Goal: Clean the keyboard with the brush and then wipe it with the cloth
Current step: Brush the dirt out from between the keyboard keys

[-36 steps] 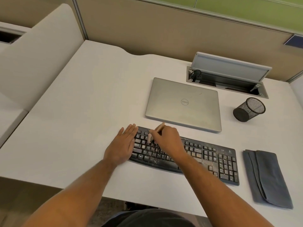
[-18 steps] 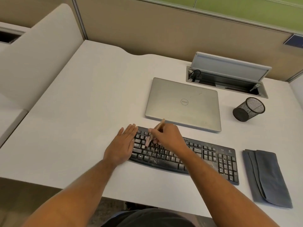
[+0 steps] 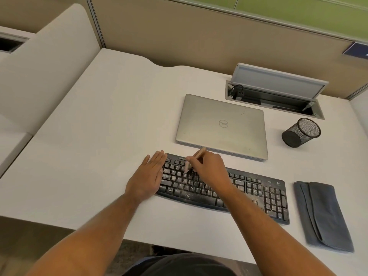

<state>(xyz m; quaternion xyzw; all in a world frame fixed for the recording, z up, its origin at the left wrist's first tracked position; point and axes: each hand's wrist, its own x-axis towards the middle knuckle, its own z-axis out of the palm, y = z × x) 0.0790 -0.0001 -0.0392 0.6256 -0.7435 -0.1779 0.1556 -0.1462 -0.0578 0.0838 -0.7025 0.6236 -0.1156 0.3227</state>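
Gripping the brush (image 3: pixel 196 159), the right hand (image 3: pixel 209 168) is working over the keyboard's (image 3: pixel 258 188) left keys at frame centre; the left hand (image 3: pixel 148 177) is lying flat, fingers straight, on its left end; its long axis is running rightward toward the folded cloth (image 3: pixel 322 214), nearer the right hand.

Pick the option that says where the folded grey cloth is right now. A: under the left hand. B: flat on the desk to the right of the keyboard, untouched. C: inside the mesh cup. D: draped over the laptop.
B: the cloth lies folded on the desk right of the keyboard, no hand touching it.
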